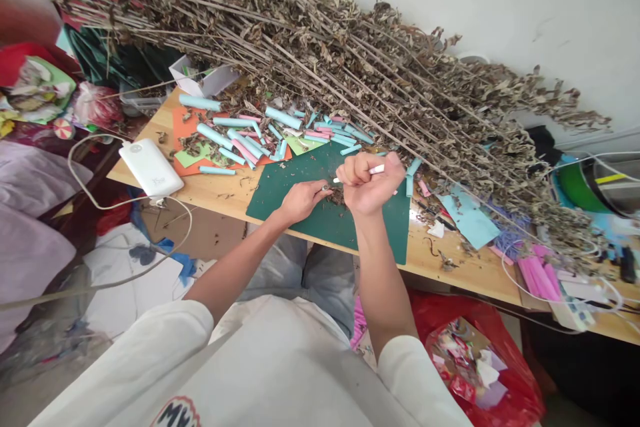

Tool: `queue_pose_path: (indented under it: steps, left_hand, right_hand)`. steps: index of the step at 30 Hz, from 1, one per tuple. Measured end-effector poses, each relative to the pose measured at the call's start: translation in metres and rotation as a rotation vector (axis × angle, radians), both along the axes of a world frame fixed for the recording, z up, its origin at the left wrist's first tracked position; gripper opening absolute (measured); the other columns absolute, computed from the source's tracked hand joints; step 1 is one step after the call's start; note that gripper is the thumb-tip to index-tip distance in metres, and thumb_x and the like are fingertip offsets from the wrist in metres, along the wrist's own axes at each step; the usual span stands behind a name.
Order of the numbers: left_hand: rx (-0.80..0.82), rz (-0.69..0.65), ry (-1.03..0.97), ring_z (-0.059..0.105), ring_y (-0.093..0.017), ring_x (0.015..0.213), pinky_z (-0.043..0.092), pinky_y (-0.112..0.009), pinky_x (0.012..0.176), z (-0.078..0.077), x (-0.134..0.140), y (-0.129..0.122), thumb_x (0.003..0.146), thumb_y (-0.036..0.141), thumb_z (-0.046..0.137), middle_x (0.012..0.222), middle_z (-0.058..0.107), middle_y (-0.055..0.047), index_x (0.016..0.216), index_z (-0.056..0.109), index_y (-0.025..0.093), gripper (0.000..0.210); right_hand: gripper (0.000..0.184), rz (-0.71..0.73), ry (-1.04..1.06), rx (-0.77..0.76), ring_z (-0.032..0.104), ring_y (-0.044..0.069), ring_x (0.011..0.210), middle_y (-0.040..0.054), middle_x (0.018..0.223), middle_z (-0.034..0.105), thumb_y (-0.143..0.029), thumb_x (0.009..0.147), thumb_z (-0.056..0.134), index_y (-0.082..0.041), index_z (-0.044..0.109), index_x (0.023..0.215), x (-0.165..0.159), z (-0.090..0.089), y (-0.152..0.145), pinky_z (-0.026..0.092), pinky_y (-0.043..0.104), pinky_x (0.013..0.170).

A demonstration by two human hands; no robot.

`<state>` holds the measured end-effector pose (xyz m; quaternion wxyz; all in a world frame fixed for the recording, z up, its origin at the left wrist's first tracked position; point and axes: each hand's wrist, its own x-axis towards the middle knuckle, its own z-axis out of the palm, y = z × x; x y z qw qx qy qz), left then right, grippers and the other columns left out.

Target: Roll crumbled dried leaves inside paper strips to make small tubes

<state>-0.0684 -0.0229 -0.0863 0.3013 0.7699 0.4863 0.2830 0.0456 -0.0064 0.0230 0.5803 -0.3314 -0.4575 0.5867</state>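
Observation:
My left hand [302, 201] is low over the dark green cutting mat [285, 187], its thumb and fingers pinched together. At the fingertips is a small pale-rimmed thing with dark bits; I cannot make out what it is. Just to the right, my right hand [373, 180] is raised in a fist around a thin white stick [377, 169], whose narrow tip points left toward the left hand. Crumbled dried leaves [337, 196] lie on the mat between the hands. Behind them are several rolled blue and pink paper tubes [283, 117], some on an orange sheet [183, 123].
A large bundle of dried leafy stalks [300, 47] spans the back of the wooden table [230, 197]. A white power bank [151, 167] with a cable sits at the left edge. Blue paper [470, 217] lies right; a red rubbish bag [520, 373] stands below.

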Motion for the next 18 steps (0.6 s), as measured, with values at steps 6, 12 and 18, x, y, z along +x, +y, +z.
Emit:
queue_pose_path:
  steps: [6, 12, 18]
  left_hand:
    - [0.019, -0.004, -0.008, 0.061, -0.019, 0.077, 0.039, -0.025, 0.068, -0.0006, 0.0012, 0.0, 0.1, 0.051, 0.031, 0.083, 0.066, -0.003, 0.089, 0.061, 0.02, 0.045]
    - [0.025, -0.01, -0.001, 0.062, -0.019, 0.079, 0.04, -0.025, 0.068, -0.0011, 0.0012, 0.0003, 0.1, 0.051, 0.031, 0.086, 0.068, -0.004, 0.091, 0.061, 0.02, 0.045]
    - [0.002, 0.003, 0.008, 0.062, -0.019, 0.079, 0.04, -0.025, 0.069, -0.0011, 0.0009, 0.0001, 0.099, 0.052, 0.031, 0.085, 0.067, -0.004, 0.09, 0.062, 0.019, 0.045]
  right_hand:
    - [0.07, 0.016, -0.007, -0.036, 0.011, 0.008, 0.04, -0.0061, 0.041, 0.014, -0.079, 0.081, 0.034, -0.024, 0.017, 0.043, 0.0019, -0.0063, 0.0008, 0.012, 0.028, 0.042]
    - [0.07, 0.011, -0.012, -0.038, 0.011, 0.008, 0.039, -0.0068, 0.04, 0.013, -0.079, 0.082, 0.034, -0.024, 0.016, 0.043, 0.003, -0.0092, -0.0001, 0.012, 0.027, 0.042]
    - [0.069, -0.007, -0.007, -0.016, 0.012, 0.009, 0.04, -0.0061, 0.041, 0.012, -0.077, 0.083, 0.033, -0.024, 0.016, 0.043, 0.0015, -0.0064, -0.0009, 0.013, 0.028, 0.043]
